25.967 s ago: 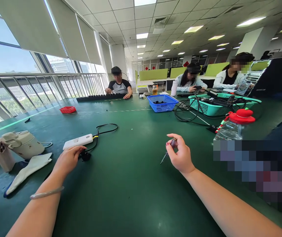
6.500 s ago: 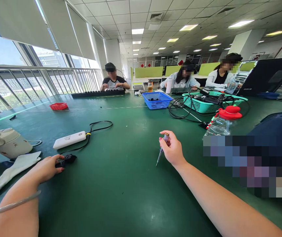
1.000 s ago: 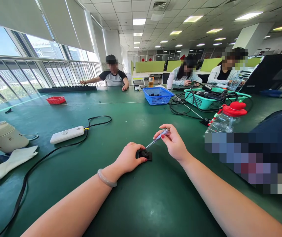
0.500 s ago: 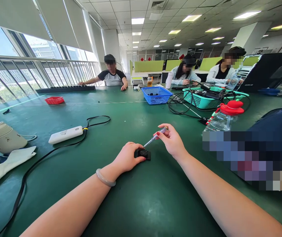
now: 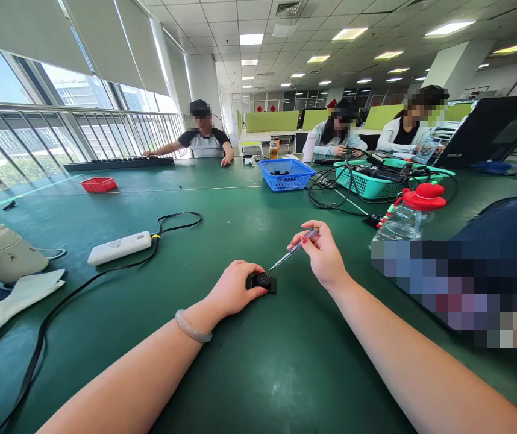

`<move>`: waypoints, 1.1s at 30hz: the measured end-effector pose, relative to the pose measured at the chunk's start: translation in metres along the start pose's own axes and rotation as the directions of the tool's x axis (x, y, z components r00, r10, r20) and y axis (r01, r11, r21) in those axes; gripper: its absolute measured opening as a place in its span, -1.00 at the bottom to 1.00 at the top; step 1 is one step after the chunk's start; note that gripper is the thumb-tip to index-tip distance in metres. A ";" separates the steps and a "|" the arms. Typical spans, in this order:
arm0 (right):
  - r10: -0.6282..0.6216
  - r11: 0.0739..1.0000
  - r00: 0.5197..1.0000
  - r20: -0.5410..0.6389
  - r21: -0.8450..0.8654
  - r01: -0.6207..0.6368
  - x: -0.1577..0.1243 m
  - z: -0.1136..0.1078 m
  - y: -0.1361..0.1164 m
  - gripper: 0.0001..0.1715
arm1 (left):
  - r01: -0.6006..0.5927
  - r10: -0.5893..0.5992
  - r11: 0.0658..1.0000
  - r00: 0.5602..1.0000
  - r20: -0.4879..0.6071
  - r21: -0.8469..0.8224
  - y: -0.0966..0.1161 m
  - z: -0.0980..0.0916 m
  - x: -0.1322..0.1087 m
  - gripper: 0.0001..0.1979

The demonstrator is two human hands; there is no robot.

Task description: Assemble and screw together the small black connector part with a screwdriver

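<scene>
On the green table, a small black part point(image 5: 265, 281) is held flat between the thumb and fingers of my left hand point(image 5: 237, 288), which wears a pale bangle point(image 5: 192, 326). My right hand point(image 5: 323, 254) is closed around the handle of a slim screwdriver point(image 5: 293, 250) with a clear handle. The shaft slants down to the left, and its tip is just above the upper right of the black part. Whether tip and part touch, I cannot tell.
A white power strip point(image 5: 120, 248) with a black cable lies left. Farther back are a red tray point(image 5: 99, 185), a blue basket point(image 5: 287, 176) and a teal basket point(image 5: 371, 184) of cables. A red-lidded bottle point(image 5: 407, 217) stands right. Several people sit across the table.
My right hand has moved slightly right with the screwdriver, and its tip has shifted right from the black part. My left hand has stayed in place.
</scene>
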State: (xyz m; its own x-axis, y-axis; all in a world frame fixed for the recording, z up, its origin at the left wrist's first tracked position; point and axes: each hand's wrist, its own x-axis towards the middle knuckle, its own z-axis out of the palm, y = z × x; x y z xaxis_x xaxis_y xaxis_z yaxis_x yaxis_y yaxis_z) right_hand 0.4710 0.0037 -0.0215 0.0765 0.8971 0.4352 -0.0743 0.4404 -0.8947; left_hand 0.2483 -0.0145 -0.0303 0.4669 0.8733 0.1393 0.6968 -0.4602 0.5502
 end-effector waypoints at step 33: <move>-0.059 0.995 0.993 0.102 -0.072 0.067 -0.008 0.007 -0.002 -0.63 | 0.004 -0.004 1.000 1.000 0.017 0.005 0.001 0.000 0.000 -0.67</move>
State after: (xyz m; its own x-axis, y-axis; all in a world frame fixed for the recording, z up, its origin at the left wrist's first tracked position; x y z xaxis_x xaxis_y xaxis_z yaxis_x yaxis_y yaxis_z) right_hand 0.4637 -0.0041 -0.0229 -0.0208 0.8683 0.4956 0.0024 0.4958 -0.8685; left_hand 0.2492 -0.0149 -0.0298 0.4732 0.8723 0.1229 0.7011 -0.4574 0.5470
